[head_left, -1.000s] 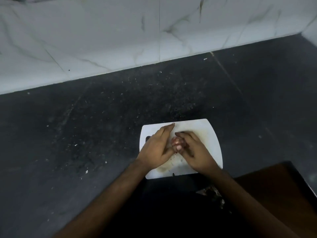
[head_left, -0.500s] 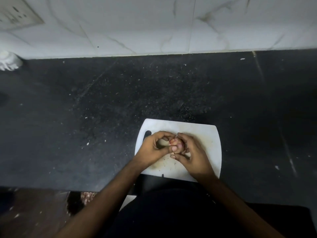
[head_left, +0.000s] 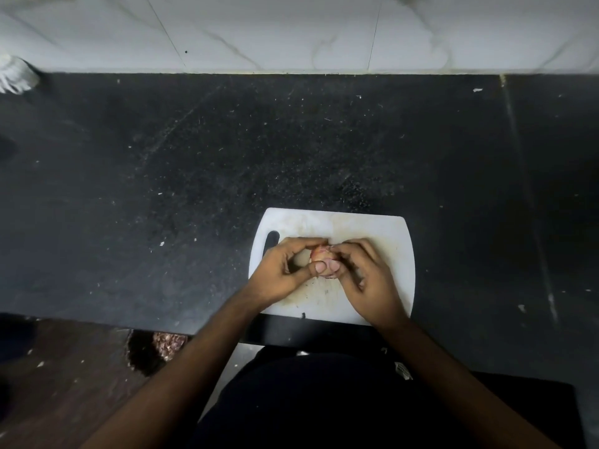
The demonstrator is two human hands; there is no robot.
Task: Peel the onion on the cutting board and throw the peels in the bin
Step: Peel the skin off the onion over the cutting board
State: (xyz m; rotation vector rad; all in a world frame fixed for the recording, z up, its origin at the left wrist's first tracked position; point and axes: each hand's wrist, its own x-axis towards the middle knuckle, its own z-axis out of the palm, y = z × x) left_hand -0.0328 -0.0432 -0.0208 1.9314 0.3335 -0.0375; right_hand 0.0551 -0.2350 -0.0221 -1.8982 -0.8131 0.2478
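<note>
Over the cutting board (head_left: 382, 231) on the dark surface (head_left: 194, 189), left hand (head_left: 278, 273) and right hand (head_left: 366, 280) both grip the small onion (head_left: 321, 256), whose papery, brittle skin probably lifts best from the top

kitchen | black stone counter (head_left: 194, 163) | marble-tiled wall (head_left: 291, 30) | white cutting board (head_left: 372, 231)
</note>
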